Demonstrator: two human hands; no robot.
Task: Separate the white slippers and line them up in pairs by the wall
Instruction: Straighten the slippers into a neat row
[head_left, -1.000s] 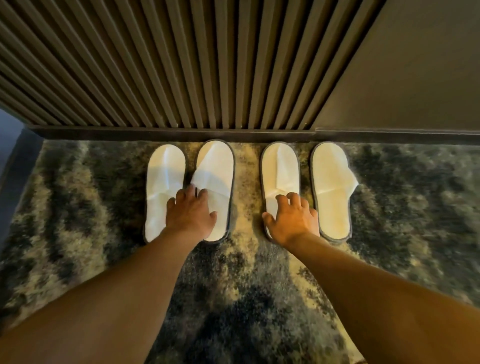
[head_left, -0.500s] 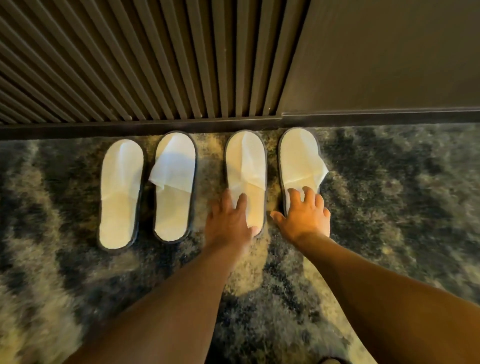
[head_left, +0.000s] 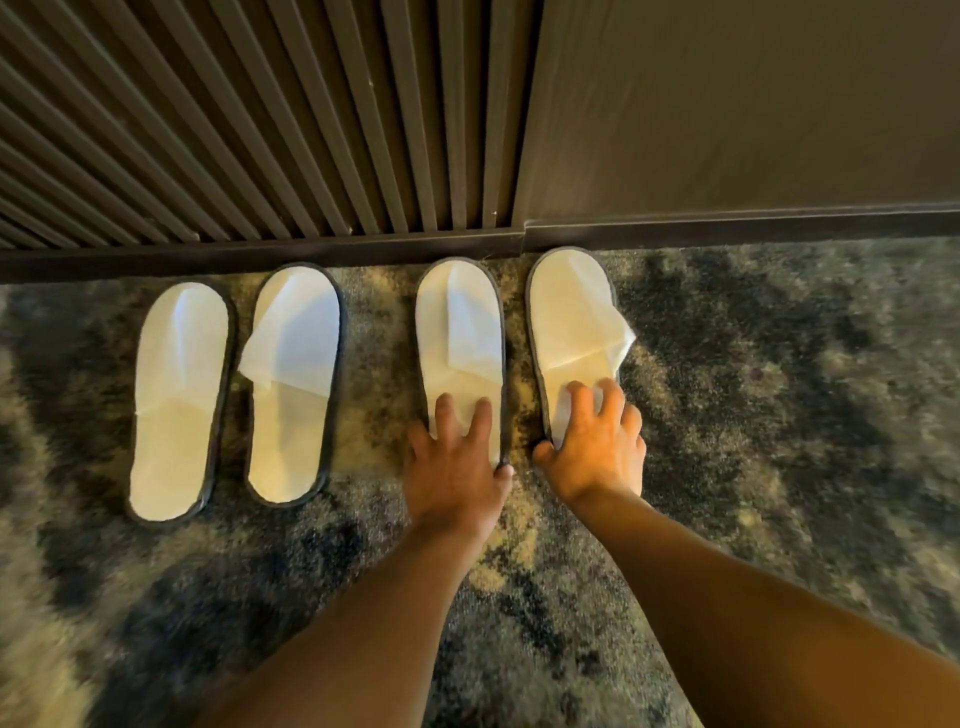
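Your left hand and right hand, fingers spread, pressed flat on the heels of the right pair of slippers; the left pair lay untouched by the wall.

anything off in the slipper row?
Two uppers stick out past their soles: the second slipper to its left, the rightmost slipper to its right. The leftmost slipper sits farther from the wall and slightly tilted.

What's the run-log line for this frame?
stage: aligning right pair | left hand: on third slipper | right hand: on fourth slipper | left pair: placed
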